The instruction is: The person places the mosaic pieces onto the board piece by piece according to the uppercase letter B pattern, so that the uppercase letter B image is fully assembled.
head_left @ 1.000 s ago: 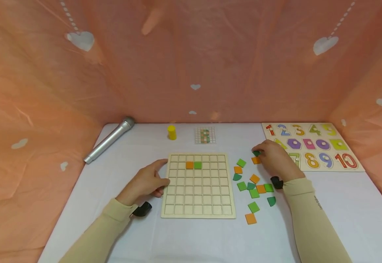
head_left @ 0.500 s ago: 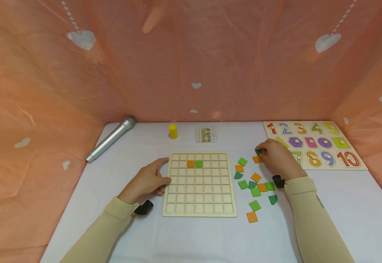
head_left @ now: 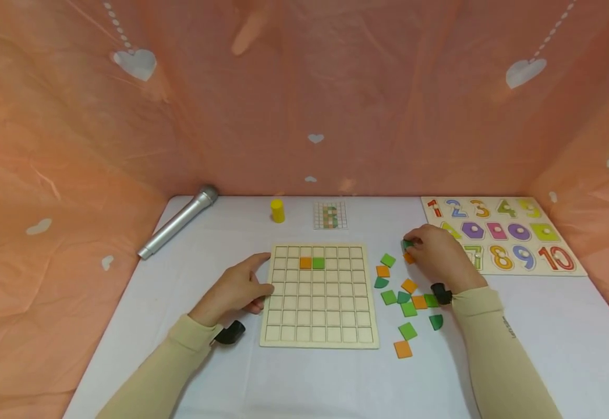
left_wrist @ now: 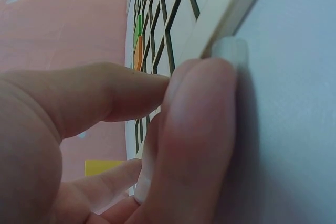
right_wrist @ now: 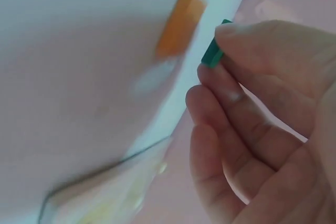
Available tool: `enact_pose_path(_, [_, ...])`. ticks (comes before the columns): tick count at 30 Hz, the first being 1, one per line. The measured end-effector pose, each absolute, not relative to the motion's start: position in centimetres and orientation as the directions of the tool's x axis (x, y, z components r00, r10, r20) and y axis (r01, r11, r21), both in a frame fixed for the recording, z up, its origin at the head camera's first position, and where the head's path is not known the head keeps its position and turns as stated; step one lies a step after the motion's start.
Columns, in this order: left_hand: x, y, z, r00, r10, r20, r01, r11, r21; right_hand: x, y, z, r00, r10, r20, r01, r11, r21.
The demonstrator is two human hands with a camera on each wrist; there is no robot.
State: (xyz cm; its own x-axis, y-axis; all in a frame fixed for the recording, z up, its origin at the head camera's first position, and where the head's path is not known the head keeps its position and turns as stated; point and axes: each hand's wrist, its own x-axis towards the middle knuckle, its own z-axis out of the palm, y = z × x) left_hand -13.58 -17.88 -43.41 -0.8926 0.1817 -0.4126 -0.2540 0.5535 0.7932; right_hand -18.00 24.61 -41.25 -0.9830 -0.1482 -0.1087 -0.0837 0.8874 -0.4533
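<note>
The wooden grid board (head_left: 319, 343) lies in the middle of the table in the head view, with an orange square tile (head_left: 305, 263) and a green square tile (head_left: 318, 263) side by side in its second row. My left hand (head_left: 231, 289) rests at the board's left edge, index finger extended and thumb touching the rim. Between thumb and fingertip, my right hand (head_left: 439, 256) pinches a dark green quarter-circle tile (right_wrist: 213, 51). Just below that hand lies an orange tile (right_wrist: 181, 23), partly covered in the head view.
Several loose orange and green tiles (head_left: 408, 331) lie right of the board. Behind it are a small pattern card (head_left: 330, 216) and a yellow cylinder (head_left: 278, 211). A silver microphone (head_left: 179, 223) lies back left; a number puzzle board (head_left: 503, 235) lies back right.
The right hand keeps its pinch on the quarter-circle tile, which has shifted slightly and shows a little more. The left hand stays at the board's edge. The whole view drifts slightly.
</note>
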Motion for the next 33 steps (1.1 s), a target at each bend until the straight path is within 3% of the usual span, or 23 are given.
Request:
enact_pose_path(5, [-13.6, -17.4, -43.6, -0.889, 0.193, -0.415, -0.255, 0.542, 0.800, -17.3, 22.7, -40.9, -0.980, -0.165, -0.108, -0.101, 0.889, -0.447])
enact_pose_path(14, [-13.7, -17.1, -43.5, -0.893, 0.191, -0.407, -0.244, 0.554, 0.796, -17.3, 17.3, -41.3, -0.950, -0.312, -0.016, -0.277, 0.863, -0.423])
enact_pose_path(21, [-13.7, -17.4, -43.3, -0.892, 0.191, -0.409, -0.251, 0.542, 0.802, -16.9, 13.2, -41.9, -0.930, -0.367, 0.003, -0.333, 0.841, -0.425])
enact_pose_path(33, [-13.5, -17.9, -43.4, -0.890, 0.188, -0.415, -0.253, 0.554, 0.793, -16.0, 10.9, -42.3, -0.902, -0.424, 0.079, -0.421, 0.827, -0.372])
